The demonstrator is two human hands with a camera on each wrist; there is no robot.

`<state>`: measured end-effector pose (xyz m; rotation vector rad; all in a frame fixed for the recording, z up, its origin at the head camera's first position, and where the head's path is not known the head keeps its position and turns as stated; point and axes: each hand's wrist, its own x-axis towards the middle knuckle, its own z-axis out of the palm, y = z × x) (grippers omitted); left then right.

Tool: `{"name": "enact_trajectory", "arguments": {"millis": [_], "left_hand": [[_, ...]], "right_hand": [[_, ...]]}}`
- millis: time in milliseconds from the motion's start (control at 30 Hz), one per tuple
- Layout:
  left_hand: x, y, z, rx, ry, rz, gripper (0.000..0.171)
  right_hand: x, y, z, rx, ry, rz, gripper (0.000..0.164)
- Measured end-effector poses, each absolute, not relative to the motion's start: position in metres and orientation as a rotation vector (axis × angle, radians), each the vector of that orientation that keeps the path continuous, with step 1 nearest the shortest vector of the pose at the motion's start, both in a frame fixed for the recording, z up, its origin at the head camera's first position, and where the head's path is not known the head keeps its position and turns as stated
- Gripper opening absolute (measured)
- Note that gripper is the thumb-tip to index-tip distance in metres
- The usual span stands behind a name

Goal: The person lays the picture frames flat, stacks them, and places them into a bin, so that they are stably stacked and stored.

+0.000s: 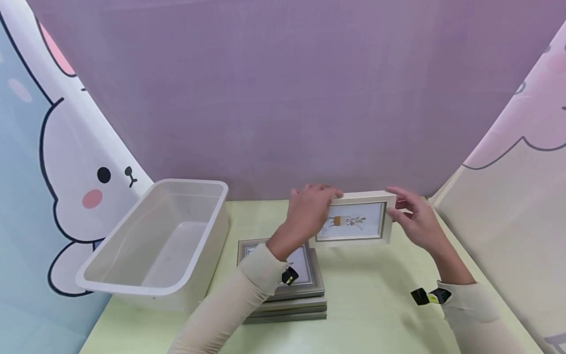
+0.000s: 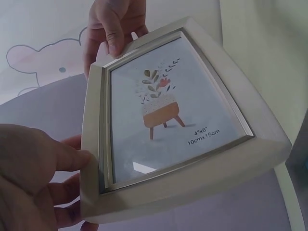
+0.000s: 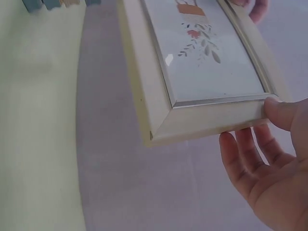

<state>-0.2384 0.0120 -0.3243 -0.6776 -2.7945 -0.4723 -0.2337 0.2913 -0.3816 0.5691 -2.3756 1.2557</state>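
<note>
A cream picture frame (image 1: 385,231) with a silver inner edge is held sideways above the table by both hands. Its print shows a potted plant on legs, with "4"x6" 10cmx15cm" legible in the left wrist view. My left hand (image 1: 308,211) grips the frame's left part, its thumb on the front border and its fingers behind in the left wrist view. The right hand (image 1: 415,219) pinches the opposite end, thumb (image 3: 279,111) on the front and fingers beneath. Below the left forearm lies a stack of picture frames (image 1: 316,280), partly hidden by that sleeve.
A white plastic tub (image 1: 205,255) stands on the left of the pale green table (image 1: 362,314). A purple cloth (image 1: 283,98) hangs behind the table, and cartoon-printed curtains (image 1: 70,196) flank both sides.
</note>
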Motion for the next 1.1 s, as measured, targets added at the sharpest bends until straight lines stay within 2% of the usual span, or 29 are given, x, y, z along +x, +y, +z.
{"name": "enact_trajectory", "arguments": {"millis": [300, 1100], "left_hand": [[-0.234, -0.017, -0.328, -0.657, -2.739, -0.416, 0.041], [-0.227, -0.084, -0.336, -0.563, -2.580, -0.452, 0.027]], "right_hand": [[-0.237, 0.260, -0.402, 0.594, -2.265, 1.440, 0.049], [-0.249, 0.183, -0.416, 0.662, -2.203, 1.505, 0.041]]}}
